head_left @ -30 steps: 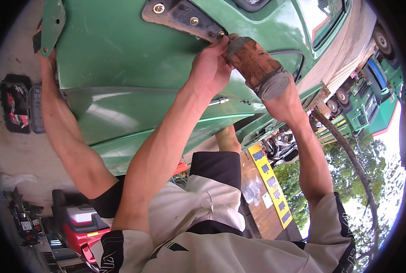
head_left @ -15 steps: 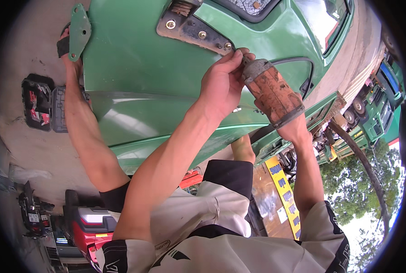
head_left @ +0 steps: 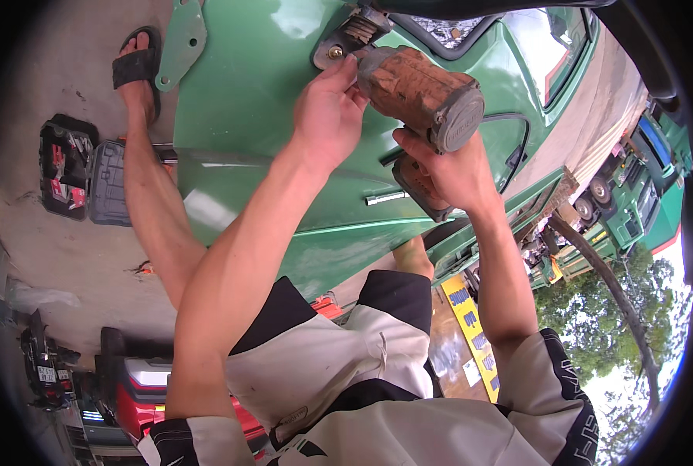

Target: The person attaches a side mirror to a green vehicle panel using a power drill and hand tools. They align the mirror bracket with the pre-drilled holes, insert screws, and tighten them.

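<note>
Impact driver, orange: shifted left along the dark bracket; its nose now sits just right of the exposed bolt, putting the work nearer the bracket's left end. Our right hand wraps its handle; our left hand has fingers narrowed at the nose, grip hidden, cannot tell. Green panel beyond.

Bright daylight. Sky burns out to white at lower right, with a blue-violet fringe along the rim. Panel shows pale glare patches. Lower left is dimmer. Tool reads fairly sharp. Fisheye curvature toward edges; corners fall to black.
</note>
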The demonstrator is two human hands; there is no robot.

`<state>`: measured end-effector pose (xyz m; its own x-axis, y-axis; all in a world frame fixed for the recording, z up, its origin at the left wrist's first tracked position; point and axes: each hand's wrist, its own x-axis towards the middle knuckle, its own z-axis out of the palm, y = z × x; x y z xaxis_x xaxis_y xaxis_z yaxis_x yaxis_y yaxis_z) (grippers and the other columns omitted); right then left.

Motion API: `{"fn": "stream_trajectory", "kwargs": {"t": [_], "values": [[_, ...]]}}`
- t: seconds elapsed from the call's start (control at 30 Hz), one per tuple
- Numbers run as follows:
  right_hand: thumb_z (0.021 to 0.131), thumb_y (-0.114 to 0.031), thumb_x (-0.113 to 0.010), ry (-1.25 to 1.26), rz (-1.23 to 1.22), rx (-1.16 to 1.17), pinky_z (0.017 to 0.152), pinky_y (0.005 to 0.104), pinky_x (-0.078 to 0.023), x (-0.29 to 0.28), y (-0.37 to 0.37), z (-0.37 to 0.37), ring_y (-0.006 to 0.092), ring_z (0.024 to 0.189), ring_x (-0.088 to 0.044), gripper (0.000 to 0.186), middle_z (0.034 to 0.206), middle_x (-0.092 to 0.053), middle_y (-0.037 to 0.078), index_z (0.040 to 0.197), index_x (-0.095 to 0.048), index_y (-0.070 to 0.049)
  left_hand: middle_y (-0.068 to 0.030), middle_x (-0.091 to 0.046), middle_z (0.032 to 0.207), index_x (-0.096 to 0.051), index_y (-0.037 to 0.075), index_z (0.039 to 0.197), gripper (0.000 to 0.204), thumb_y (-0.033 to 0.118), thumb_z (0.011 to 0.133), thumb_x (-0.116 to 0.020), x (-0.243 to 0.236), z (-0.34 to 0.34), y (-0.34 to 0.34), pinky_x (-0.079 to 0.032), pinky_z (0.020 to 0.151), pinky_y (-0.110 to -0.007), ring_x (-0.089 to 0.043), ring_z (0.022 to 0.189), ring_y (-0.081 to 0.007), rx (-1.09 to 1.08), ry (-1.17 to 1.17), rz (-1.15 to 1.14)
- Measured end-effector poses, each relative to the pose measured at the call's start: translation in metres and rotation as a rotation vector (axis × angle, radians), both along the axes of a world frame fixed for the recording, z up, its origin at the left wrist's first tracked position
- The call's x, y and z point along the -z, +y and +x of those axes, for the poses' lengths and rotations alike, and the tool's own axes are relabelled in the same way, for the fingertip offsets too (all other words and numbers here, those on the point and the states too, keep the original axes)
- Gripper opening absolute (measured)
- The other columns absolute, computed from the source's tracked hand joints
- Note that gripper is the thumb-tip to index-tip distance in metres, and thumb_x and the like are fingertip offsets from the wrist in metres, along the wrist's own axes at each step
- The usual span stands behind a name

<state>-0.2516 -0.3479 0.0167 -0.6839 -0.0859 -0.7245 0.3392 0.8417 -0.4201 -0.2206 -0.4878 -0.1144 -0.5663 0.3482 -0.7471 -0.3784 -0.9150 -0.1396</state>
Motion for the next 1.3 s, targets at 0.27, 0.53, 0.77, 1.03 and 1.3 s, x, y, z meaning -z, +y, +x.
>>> {"fn": "stream_trajectory", "kwargs": {"t": [0.27, 0.53, 0.77, 1.03, 1.3], "values": [[0.088, -0.021, -0.078, -0.064, 0.043, -0.136, 0.095, 0.0385, -0.051, 0.006, -0.004, -0.015, 0.0239, 0.105, -0.066, 0.049, 0.119, -0.07, 0.013, 0.13, -0.062, -0.001, -0.0067, -0.067, 0.12, -0.062, -0.001, 0.124, 0.027, 0.017, 0.109, -0.048, 0.005, -0.003, -0.001, -0.046, 0.102, -0.031, -0.06, 0.11, -0.0163, -0.046, -0.006, -0.002], [0.089, -0.024, -0.077, 0.059, 0.027, -0.233, 0.091, 0.037, -0.052, 0.007, 0.004, -0.014, 0.0227, 0.099, -0.065, 0.049, 0.117, -0.07, 0.014, 0.13, -0.063, -0.001, -0.0046, -0.067, 0.124, -0.059, 0.003, 0.128, 0.026, 0.018, 0.108, -0.052, 0.007, 0.001, -0.002, -0.044, 0.106, -0.033, -0.059, 0.116, -0.0163, -0.007, -0.022, -0.008], [0.085, -0.015, -0.078, 0.103, 0.02, -0.239, 0.099, 0.0413, -0.052, 0.007, 0.0, -0.013, 0.035, 0.11, -0.067, 0.044, 0.121, -0.07, 0.018, 0.124, -0.066, 0.0, -0.0038, -0.069, 0.114, -0.064, 0.004, 0.121, 0.023, 0.018, 0.107, -0.053, 0.004, -0.003, -0.001, -0.046, 0.097, -0.031, -0.06, 0.105, -0.0148, -0.015, -0.036, -0.016], [0.085, -0.015, -0.079, 0.075, 0.009, -0.191, 0.1, 0.0409, -0.05, 0.006, 0.001, -0.011, 0.0339, 0.112, -0.066, 0.043, 0.121, -0.07, 0.018, 0.123, -0.066, 0.0, -0.0043, -0.071, 0.105, -0.068, 0.003, 0.117, 0.023, 0.017, 0.107, -0.053, 0.003, -0.005, 0.002, -0.048, 0.088, -0.031, -0.062, 0.095, -0.0142, 0.002, -0.083, -0.063], [0.086, -0.016, -0.077, 0.082, 0.015, -0.326, 0.096, 0.0429, -0.051, 0.008, 0.007, -0.021, 0.0394, 0.109, -0.064, 0.043, 0.118, -0.068, 0.021, 0.122, -0.064, 0.001, -0.0036, -0.07, 0.109, -0.067, 0.004, 0.117, 0.022, 0.018, 0.107, -0.053, 0.004, -0.006, 0.001, -0.048, 0.091, -0.033, -0.062, 0.099, -0.0151, 0.002, -0.06, -0.05]]}}
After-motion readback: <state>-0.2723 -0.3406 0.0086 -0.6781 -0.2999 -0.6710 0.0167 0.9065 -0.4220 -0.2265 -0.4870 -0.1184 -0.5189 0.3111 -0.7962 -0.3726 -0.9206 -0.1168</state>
